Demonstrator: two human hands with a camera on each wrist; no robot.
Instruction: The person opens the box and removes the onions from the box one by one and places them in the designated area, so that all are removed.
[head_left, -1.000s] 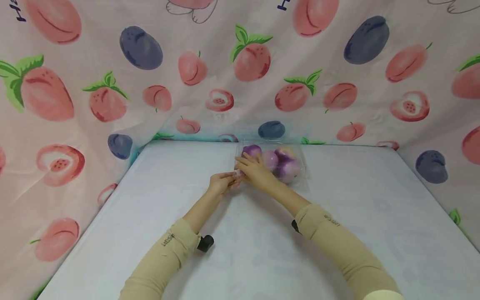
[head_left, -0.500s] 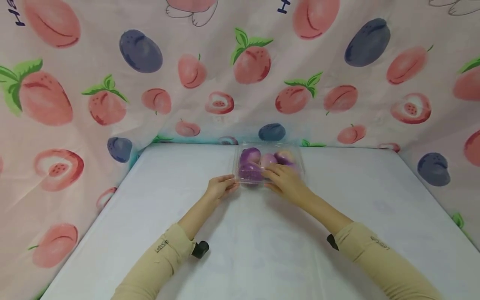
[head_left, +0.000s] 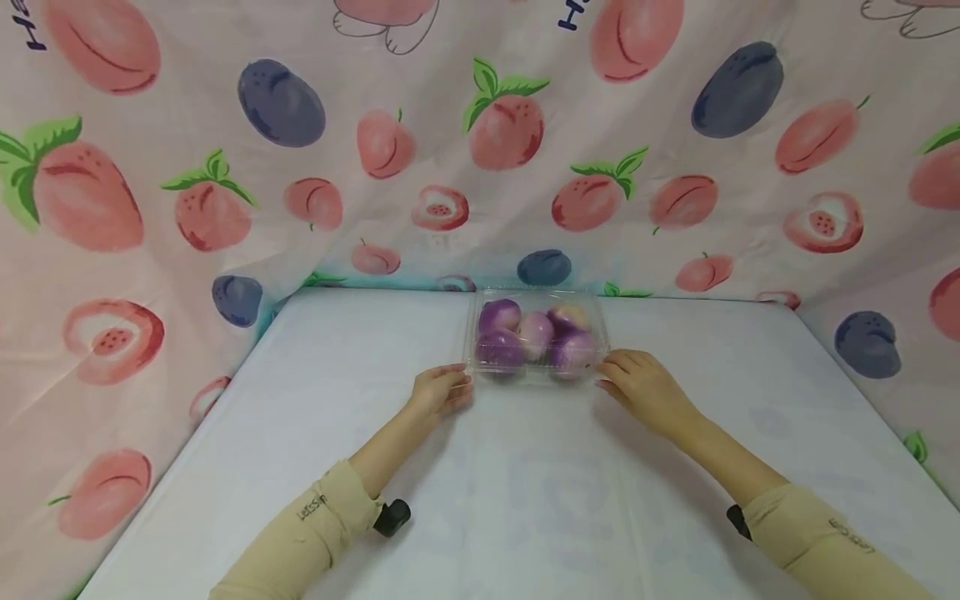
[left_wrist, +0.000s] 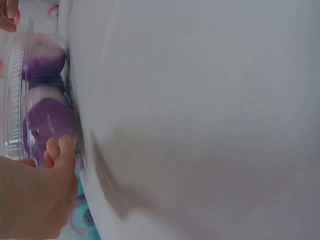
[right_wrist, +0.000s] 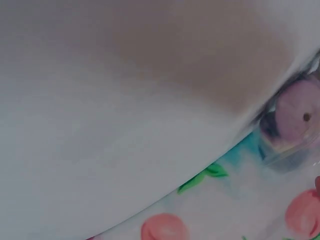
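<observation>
A clear plastic clamshell box (head_left: 540, 372) lies at the far side of the table with its lid down. Several rounded purple-and-pale fruits or vegetables (head_left: 500, 348) show through it, one with a small dark spot (right_wrist: 307, 117) in the right wrist view. My left hand (head_left: 438, 390) pinches the front left corner, thumb at the lid and fingers along the front in the left wrist view. At the front right corner, my right hand (head_left: 648, 396) has its fingers stretched toward the lid edge, thumb lower and apart from them. In the right wrist view only a fingertip (right_wrist: 318, 185) shows.
A white cloth covers the table (head_left: 525, 500). Behind the box rises a pink fruit-print curtain (head_left: 480, 225), which also hangs along both sides. Black wrist cameras (head_left: 392, 517) stick out from under the tan sleeves (head_left: 300, 533).
My right hand has slid right along the box front, from the left corner to the right corner, uncovering the contents. The left hand stays at the left corner, shifted slightly nearer with the box.
</observation>
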